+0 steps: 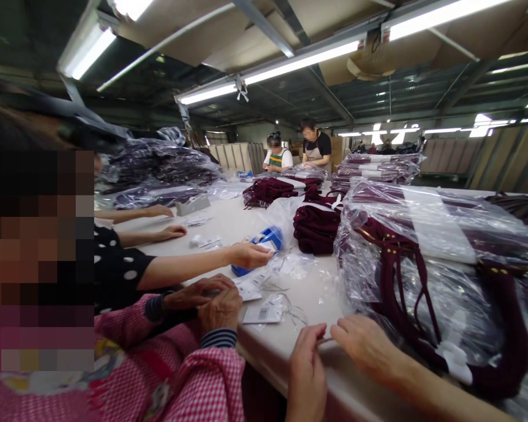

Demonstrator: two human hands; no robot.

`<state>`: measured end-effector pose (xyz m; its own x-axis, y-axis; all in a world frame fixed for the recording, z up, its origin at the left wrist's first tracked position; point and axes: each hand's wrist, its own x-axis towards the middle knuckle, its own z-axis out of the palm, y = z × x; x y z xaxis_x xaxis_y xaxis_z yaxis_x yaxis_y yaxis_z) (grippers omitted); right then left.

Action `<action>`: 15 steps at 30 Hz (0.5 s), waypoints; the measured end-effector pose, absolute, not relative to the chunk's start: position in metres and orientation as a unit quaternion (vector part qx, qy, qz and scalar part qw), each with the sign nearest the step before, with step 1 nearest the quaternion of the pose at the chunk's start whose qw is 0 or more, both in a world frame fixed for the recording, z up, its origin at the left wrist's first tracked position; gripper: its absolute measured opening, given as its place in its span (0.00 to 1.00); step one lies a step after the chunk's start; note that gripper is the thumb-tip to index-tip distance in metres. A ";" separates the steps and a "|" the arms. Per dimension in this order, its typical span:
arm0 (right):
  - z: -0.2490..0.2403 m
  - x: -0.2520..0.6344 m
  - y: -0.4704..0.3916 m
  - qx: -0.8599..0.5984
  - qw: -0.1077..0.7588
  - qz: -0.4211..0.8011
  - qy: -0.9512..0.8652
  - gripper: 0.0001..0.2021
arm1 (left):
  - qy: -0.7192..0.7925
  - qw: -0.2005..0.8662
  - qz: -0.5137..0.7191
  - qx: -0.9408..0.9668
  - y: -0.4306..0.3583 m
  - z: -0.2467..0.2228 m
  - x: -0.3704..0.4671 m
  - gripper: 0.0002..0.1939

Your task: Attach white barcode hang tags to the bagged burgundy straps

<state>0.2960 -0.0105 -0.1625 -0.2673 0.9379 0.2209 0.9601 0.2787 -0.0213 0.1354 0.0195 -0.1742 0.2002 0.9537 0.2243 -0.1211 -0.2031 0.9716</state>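
Note:
My left hand [308,364] is at the near table edge, its fingers bent and pressed together. My right hand [364,344] lies just to its right with curled fingers, the fingertips of both hands almost meeting. Whatever they may hold is hidden or too small to make out. Beside my right forearm lies a maroon knitted garment [393,293] with thin ties, partly over a stack of clear plastic-bagged garments [440,228]. White barcode tags [264,312] with loose strings are on the table left of my hands.
At left, a person in a pink checked sleeve [211,375] has both hands by the tags. Another person's arm [202,266] reaches to a blue container [268,239]. Folded maroon garments [317,227] lie on the pale table [171,249]. Two people stand at the far end.

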 end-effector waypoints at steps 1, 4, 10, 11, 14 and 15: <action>-0.157 0.302 -0.011 -0.609 0.112 -0.052 -0.783 0.08 | 0.367 0.516 0.519 0.575 0.024 -0.170 0.134 0.16; -0.133 0.326 -0.014 -0.655 0.212 -0.008 -0.725 0.10 | 0.392 0.480 0.524 0.584 0.043 -0.158 0.139 0.17; -0.092 0.366 -0.021 -0.670 0.410 0.104 -0.610 0.12 | 0.386 0.474 0.484 0.626 0.084 -0.163 0.199 0.16; -0.091 0.369 -0.021 -0.665 0.427 0.117 -0.602 0.12 | 0.392 0.477 0.479 0.624 0.088 -0.167 0.207 0.16; -0.093 0.374 -0.019 -0.647 0.462 0.164 -0.583 0.10 | 0.406 0.484 0.465 0.621 0.098 -0.175 0.219 0.18; -0.095 0.374 -0.017 -0.640 0.473 0.184 -0.577 0.10 | 0.408 0.486 0.462 0.620 0.100 -0.176 0.219 0.18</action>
